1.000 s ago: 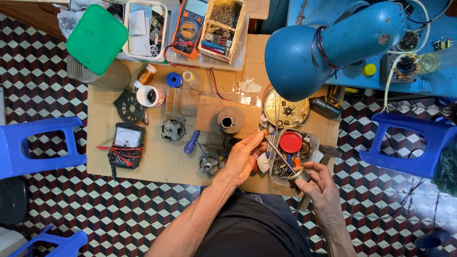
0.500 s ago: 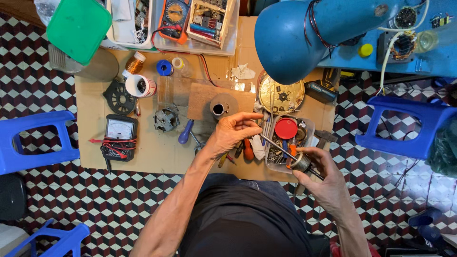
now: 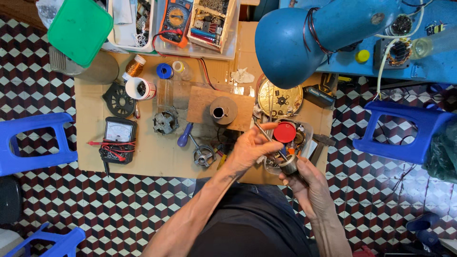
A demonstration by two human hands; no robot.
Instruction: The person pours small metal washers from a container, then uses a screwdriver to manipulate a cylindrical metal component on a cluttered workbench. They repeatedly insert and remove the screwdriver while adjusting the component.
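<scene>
My left hand [image 3: 251,146] is closed on a thin metal rod-like tool [image 3: 267,137] that slants down toward my right hand. My right hand [image 3: 307,183] grips a small round metal part [image 3: 288,164] at the front edge of the cardboard sheet [image 3: 95,152]. Both hands hover over a clear plastic tray [image 3: 304,138] holding small parts and a red round lid [image 3: 284,132]. A blue-handled screwdriver [image 3: 184,135] and a small metal bracket [image 3: 203,155] lie just left of my left hand.
On the cardboard lie a wooden block with a grey cylinder [image 3: 223,111], a round metal plate [image 3: 281,100], a small motor [image 3: 165,123], an analogue meter with leads [image 3: 117,133]. A blue lamp [image 3: 304,35] hangs overhead. Blue stools [image 3: 28,143] [image 3: 404,131] flank the sheet.
My left hand has risen from the cardboard with the thin tool and come against the part in my right hand. The view has shifted closer and slightly left.
</scene>
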